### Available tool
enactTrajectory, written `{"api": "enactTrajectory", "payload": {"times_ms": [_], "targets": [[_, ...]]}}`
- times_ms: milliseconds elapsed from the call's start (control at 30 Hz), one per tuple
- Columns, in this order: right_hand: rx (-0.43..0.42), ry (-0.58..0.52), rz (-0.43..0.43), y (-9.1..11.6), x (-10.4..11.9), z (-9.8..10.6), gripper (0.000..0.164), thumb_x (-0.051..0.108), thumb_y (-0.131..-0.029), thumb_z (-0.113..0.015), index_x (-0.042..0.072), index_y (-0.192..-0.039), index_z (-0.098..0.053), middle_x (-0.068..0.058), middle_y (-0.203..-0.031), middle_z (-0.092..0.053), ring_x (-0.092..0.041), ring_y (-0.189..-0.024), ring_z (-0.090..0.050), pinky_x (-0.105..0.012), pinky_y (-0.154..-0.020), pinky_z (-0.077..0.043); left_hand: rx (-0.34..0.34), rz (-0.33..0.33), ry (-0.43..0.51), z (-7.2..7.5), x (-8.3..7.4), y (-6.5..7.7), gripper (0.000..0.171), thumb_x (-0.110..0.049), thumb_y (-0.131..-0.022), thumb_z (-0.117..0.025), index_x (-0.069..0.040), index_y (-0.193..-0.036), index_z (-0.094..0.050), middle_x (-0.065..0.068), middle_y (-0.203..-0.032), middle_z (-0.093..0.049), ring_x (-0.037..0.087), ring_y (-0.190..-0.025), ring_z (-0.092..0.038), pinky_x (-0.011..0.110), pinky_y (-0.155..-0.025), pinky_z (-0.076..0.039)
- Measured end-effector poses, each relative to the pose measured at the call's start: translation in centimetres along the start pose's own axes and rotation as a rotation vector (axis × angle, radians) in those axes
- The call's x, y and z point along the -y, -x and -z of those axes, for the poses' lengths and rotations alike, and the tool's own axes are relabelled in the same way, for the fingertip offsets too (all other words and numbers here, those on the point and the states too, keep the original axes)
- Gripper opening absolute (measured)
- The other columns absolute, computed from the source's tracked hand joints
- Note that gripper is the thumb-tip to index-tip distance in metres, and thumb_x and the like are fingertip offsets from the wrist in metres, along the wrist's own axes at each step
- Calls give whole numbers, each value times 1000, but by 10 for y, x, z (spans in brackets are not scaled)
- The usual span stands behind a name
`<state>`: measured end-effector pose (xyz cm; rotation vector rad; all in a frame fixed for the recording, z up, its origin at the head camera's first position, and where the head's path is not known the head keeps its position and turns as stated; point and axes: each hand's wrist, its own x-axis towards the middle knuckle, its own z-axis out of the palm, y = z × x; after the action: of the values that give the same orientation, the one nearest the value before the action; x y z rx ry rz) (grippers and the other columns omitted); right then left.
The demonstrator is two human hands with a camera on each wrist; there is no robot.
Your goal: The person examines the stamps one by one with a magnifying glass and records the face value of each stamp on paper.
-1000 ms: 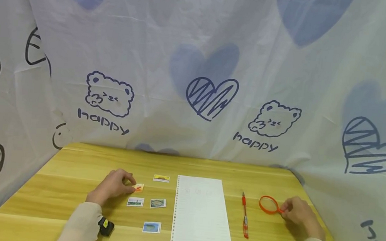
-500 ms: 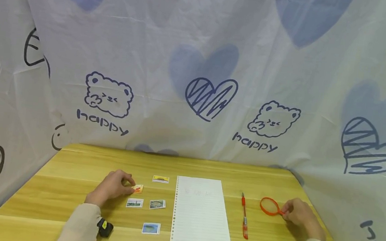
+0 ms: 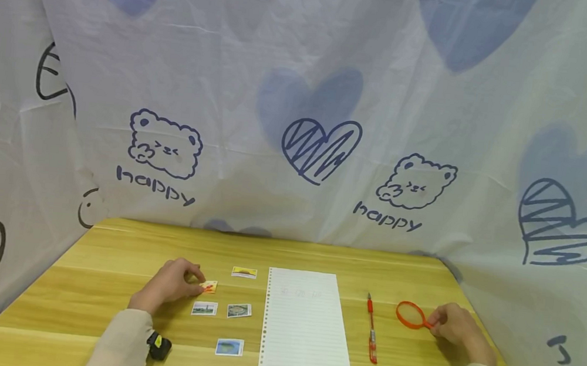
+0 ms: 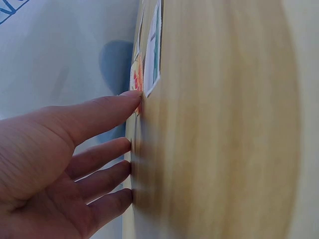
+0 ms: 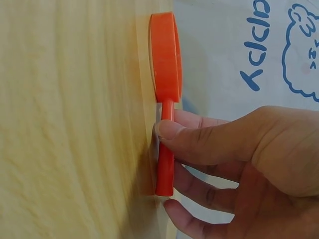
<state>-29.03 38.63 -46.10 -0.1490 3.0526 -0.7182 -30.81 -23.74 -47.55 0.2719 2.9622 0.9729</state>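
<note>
In the head view my left hand (image 3: 171, 284) has thumb and index finger at the edge of a small yellow and red postage stamp (image 3: 208, 287), pinching it at the table surface. The left wrist view shows the thumb on that stamp (image 4: 136, 74); the index fingertip is hidden behind the thumb. The other fingers are spread, their tips at the tabletop. My right hand (image 3: 457, 328) holds a red magnifying glass (image 3: 410, 315) by its handle. In the right wrist view, the thumb lies across the red magnifying glass handle (image 5: 166, 172), with fingers behind it.
Several other stamps lie on the wooden table (image 3: 76, 292): a yellow one (image 3: 245, 272), a green landscape one (image 3: 204, 309), another green one (image 3: 239, 310) and a blue one (image 3: 229, 347). Lined paper (image 3: 305, 331) lies mid-table, a red pen (image 3: 372, 331) beside it. A printed curtain (image 3: 234, 142) stands behind.
The magnifying glass has shifted slightly to the right and nearer in my right hand. My left hand stays at the same stamp with almost no movement.
</note>
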Motion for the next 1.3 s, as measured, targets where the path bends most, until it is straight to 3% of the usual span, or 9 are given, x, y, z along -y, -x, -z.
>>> {"api": "enactTrajectory", "payload": {"times_ms": [133,300,567,833,1000,1300], "targets": [[8,-12,18,-2,-5,1,12,-4,-76,-76,1,-86,-71,-4,-78,-69,-15,-74,-57,-26,-67,-46,2,-4,-4,0,-1,1,15,-13,-86,-83,-10,-100,-81,27,-138,-64,52,-137,-50,66,-115,-38],[-21,-5,39,-3,-2,6,19,1,-83,-73,-1,-102,-70,-13,-89,-71,-23,-82,-64,-32,-68,-51,4,-3,-4,1,-1,0,15,-13,-87,-82,-10,-101,-81,27,-139,-63,52,-137,-50,66,-115,-38],[-91,21,108,-4,35,13,24,4,-84,-68,0,-108,-71,-9,-86,-71,-20,-80,-65,-34,-69,-51,3,-6,-4,1,-1,0,16,-13,-86,-83,-9,-101,-80,28,-141,-62,53,-136,-50,67,-115,-37],[-40,-13,168,-6,66,6,14,1,-91,-68,1,-104,-72,-8,-87,-70,-20,-81,-64,-32,-66,-51,6,-12,-10,1,1,1,16,-14,-87,-82,-10,-102,-81,28,-141,-61,53,-137,-50,66,-115,-38],[-19,-18,180,-10,83,-5,14,2,-89,-69,4,-102,-73,-5,-86,-69,-17,-82,-62,-34,-69,-51,2,-26,-17,0,2,1,16,-15,-86,-83,-11,-102,-81,27,-139,-63,53,-136,-50,67,-114,-38],[51,-26,286,-21,103,-24,18,-4,-86,-70,6,-100,-74,-7,-87,-69,-17,-80,-59,-35,-71,-50,29,-50,-2,6,-6,4,29,-18,-88,-81,-9,-115,-77,21,-132,-70,49,-132,-55,66,-112,-41]]}}
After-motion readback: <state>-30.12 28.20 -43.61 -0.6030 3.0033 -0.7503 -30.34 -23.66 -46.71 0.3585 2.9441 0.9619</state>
